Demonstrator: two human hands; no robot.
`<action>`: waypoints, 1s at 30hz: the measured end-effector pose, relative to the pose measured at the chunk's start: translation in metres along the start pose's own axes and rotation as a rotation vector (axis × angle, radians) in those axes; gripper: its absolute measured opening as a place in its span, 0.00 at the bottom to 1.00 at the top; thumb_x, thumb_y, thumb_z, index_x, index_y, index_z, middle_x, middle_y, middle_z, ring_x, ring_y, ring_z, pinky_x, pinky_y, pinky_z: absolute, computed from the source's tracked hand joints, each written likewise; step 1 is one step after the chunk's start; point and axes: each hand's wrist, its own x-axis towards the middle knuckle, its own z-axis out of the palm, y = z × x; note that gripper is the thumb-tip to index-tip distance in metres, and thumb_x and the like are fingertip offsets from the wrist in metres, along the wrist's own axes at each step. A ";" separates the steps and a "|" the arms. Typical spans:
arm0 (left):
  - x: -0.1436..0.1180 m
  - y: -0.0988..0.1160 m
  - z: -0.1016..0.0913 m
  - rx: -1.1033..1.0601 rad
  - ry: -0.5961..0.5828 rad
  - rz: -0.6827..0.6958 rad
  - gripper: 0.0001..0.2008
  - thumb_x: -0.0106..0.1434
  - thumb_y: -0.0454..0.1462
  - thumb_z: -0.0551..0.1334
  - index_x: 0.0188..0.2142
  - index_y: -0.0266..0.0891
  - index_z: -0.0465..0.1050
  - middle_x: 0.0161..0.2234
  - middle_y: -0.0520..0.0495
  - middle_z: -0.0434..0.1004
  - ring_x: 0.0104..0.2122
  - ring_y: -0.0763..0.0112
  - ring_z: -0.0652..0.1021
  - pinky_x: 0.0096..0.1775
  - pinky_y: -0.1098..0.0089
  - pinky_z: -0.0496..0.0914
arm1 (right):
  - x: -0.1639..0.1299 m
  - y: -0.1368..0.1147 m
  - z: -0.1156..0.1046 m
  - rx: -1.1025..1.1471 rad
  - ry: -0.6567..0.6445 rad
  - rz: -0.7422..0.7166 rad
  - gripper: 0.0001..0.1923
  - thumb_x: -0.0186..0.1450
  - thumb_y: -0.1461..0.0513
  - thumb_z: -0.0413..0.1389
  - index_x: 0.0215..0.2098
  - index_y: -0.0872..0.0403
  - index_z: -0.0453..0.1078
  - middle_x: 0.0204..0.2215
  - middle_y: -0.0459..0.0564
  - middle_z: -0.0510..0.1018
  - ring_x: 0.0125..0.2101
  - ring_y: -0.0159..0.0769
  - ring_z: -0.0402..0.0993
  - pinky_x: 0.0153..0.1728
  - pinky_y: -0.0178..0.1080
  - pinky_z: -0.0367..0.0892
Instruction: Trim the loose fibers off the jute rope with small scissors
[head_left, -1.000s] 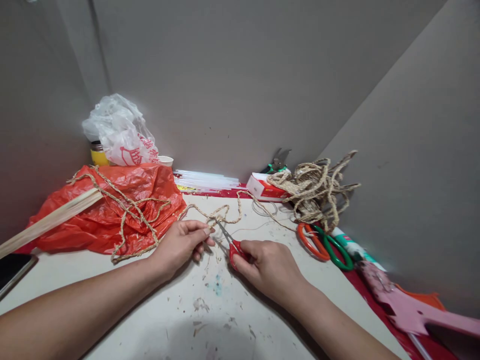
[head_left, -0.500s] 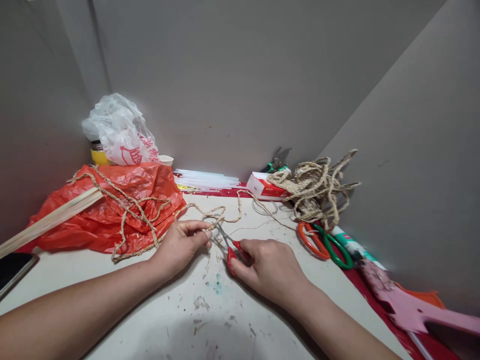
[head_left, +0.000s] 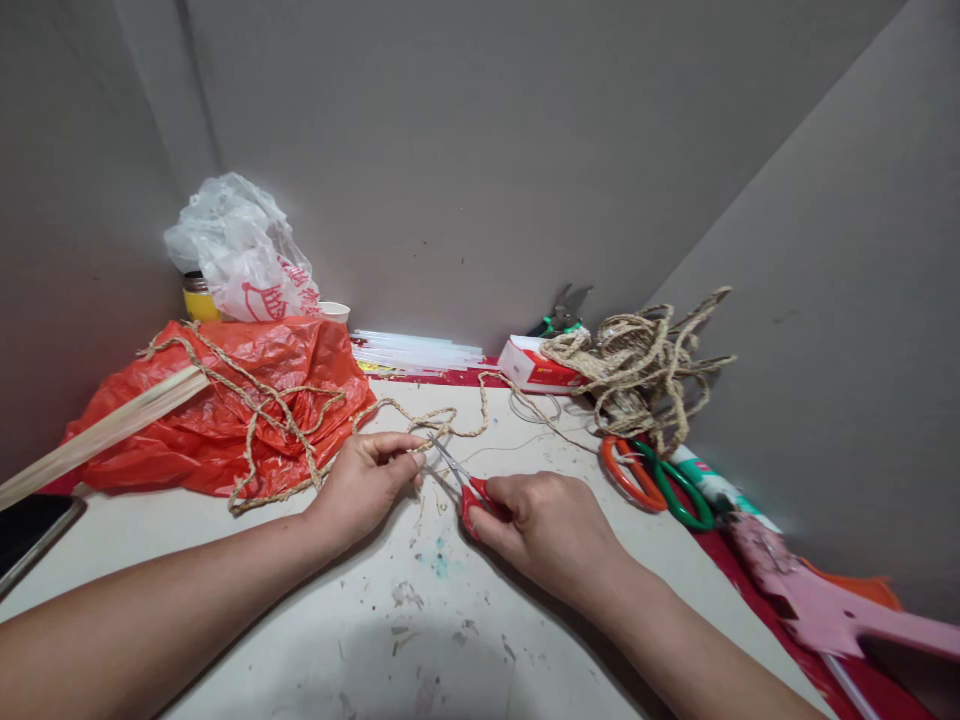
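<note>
My left hand (head_left: 375, 475) pinches a thin braided straw rope (head_left: 471, 432) between thumb and fingers, low over the table. A pair of scissors with red handles (head_left: 474, 498) is in my right hand (head_left: 551, 525), thumb and fingers in the loops. The blades are slightly apart, with their tips at the rope just beside my left fingertips. From there the rope winds across the table and back over a red plastic bag (head_left: 180, 440) at the left. Small straw scraps (head_left: 405, 640) lie below the hands.
At the right are a heap of braided rope (head_left: 637, 360), scissors with orange and green handles (head_left: 679, 495), and a pink glue gun (head_left: 832, 610). Glue sticks (head_left: 420, 352), a small red-and-white box (head_left: 534, 368) and pruning shears (head_left: 564, 312) line the back. A phone (head_left: 34, 535) lies left.
The view has shifted slightly. The scissors' blades have closed a little at the rope, while both hands keep nearly the same place.
</note>
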 end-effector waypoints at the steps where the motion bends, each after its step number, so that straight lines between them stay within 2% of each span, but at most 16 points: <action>1: 0.000 0.000 0.000 -0.003 0.003 -0.001 0.09 0.55 0.37 0.61 0.32 0.34 0.77 0.19 0.52 0.70 0.22 0.76 0.69 0.29 0.73 0.63 | 0.000 0.000 0.000 -0.007 0.000 -0.003 0.15 0.58 0.56 0.51 0.16 0.53 0.65 0.14 0.44 0.70 0.16 0.27 0.56 0.22 0.35 0.42; 10: 0.000 0.000 0.000 0.002 0.020 -0.004 0.08 0.55 0.37 0.62 0.31 0.34 0.77 0.19 0.52 0.71 0.22 0.75 0.69 0.30 0.72 0.64 | 0.001 0.002 0.001 0.001 -0.032 0.003 0.14 0.59 0.57 0.50 0.17 0.53 0.66 0.15 0.44 0.72 0.18 0.28 0.59 0.22 0.34 0.44; 17: -0.001 -0.003 -0.001 0.098 -0.065 0.069 0.09 0.56 0.35 0.60 0.33 0.37 0.79 0.21 0.52 0.72 0.23 0.75 0.69 0.29 0.73 0.64 | 0.002 0.000 0.000 0.062 -0.058 0.095 0.16 0.55 0.54 0.51 0.14 0.53 0.59 0.11 0.41 0.63 0.15 0.27 0.52 0.21 0.35 0.42; 23: -0.003 -0.002 0.000 0.146 -0.054 0.095 0.10 0.56 0.37 0.60 0.34 0.37 0.79 0.24 0.50 0.75 0.25 0.73 0.70 0.30 0.72 0.64 | 0.001 -0.001 -0.003 0.151 -0.089 0.134 0.17 0.54 0.55 0.52 0.13 0.53 0.55 0.10 0.40 0.56 0.15 0.26 0.48 0.19 0.34 0.43; 26: -0.002 -0.003 0.000 0.126 -0.039 0.078 0.10 0.55 0.37 0.60 0.34 0.37 0.79 0.23 0.50 0.74 0.24 0.72 0.70 0.30 0.72 0.64 | 0.002 -0.001 -0.003 0.219 -0.086 0.119 0.18 0.54 0.56 0.51 0.12 0.54 0.54 0.10 0.39 0.53 0.16 0.26 0.46 0.19 0.33 0.43; 30: -0.002 -0.003 0.000 0.105 -0.028 0.072 0.10 0.55 0.37 0.60 0.34 0.36 0.79 0.21 0.51 0.73 0.23 0.72 0.70 0.29 0.72 0.64 | 0.002 0.000 -0.001 0.225 -0.042 0.070 0.17 0.54 0.57 0.52 0.11 0.54 0.56 0.10 0.39 0.53 0.16 0.26 0.45 0.18 0.34 0.43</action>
